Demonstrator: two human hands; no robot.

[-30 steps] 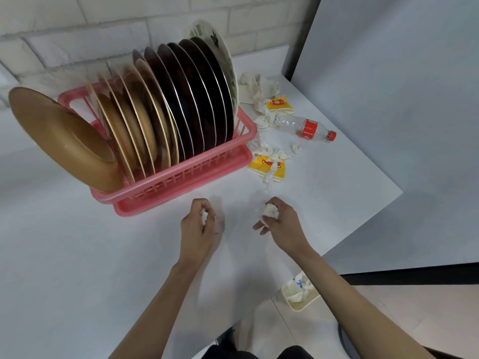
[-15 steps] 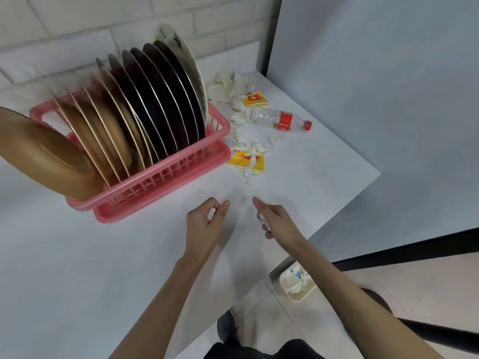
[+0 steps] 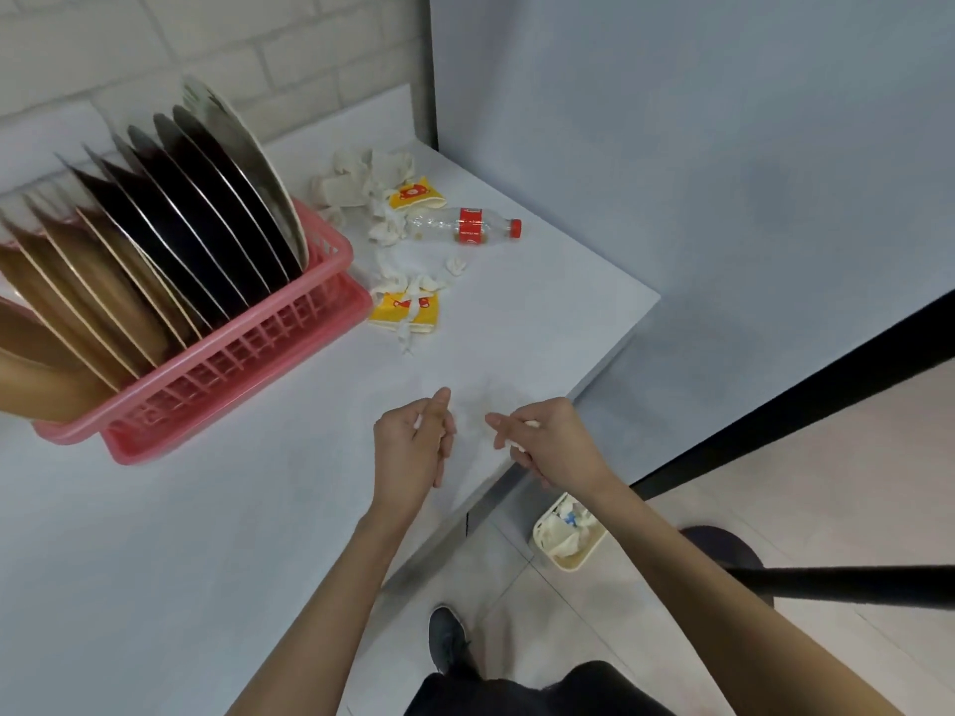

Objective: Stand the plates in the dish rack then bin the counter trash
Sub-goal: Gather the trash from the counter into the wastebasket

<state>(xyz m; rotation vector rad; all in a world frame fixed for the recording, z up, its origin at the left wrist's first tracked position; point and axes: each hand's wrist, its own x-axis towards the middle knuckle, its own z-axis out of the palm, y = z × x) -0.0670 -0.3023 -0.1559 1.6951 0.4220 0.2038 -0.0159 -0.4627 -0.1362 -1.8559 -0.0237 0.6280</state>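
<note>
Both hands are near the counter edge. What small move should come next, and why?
Probably carry both hands out over the bin and let go. The left hand and right hand each hold a white paper scrap, and the bin stands on the floor just past the counter edge.

Forearms (image 3: 330,586) bare; dark trousers (image 3: 542,689); dark grey shoe (image 3: 447,640) with laces.

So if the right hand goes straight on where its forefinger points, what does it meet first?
Probably the left hand, close across a small gap of bare counter; depth is unclear.
</note>
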